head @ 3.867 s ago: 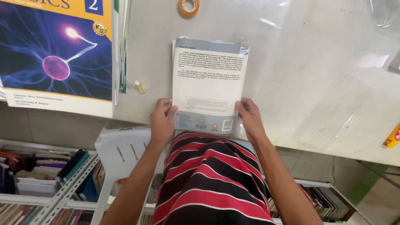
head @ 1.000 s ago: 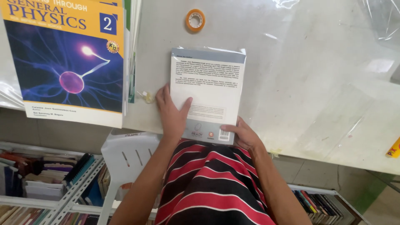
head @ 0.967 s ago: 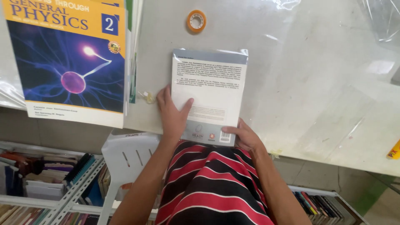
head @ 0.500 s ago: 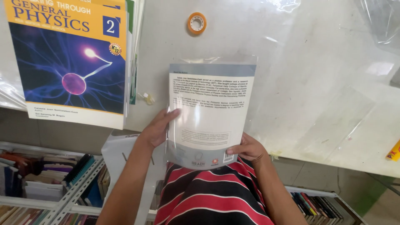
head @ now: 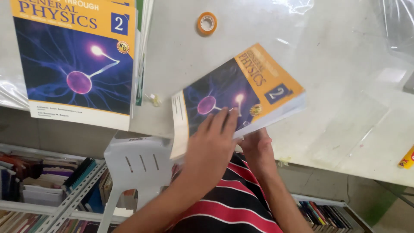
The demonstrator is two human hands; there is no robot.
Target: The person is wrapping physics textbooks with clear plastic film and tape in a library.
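I hold a textbook [head: 241,92] with a blue and orange cover, lifted off the white table [head: 327,86] and tilted, front cover facing up. My left hand [head: 211,146] lies flat on the cover's lower part, fingers spread. My right hand [head: 254,144] grips the book from underneath at its near edge, mostly hidden by the book. A matching textbook [head: 77,56] lies at the table's left end, on top of other books.
An orange roll of tape [head: 207,23] lies at the far middle of the table. Clear plastic sheet [head: 388,26] covers the far right. A white plastic stool [head: 133,166] stands below the table edge. Shelves of books [head: 39,181] run along the floor at left.
The book lay back cover up on the table; both hands lifted it and turned it over, so the blue and orange front cover now faces up, rotated to the right.
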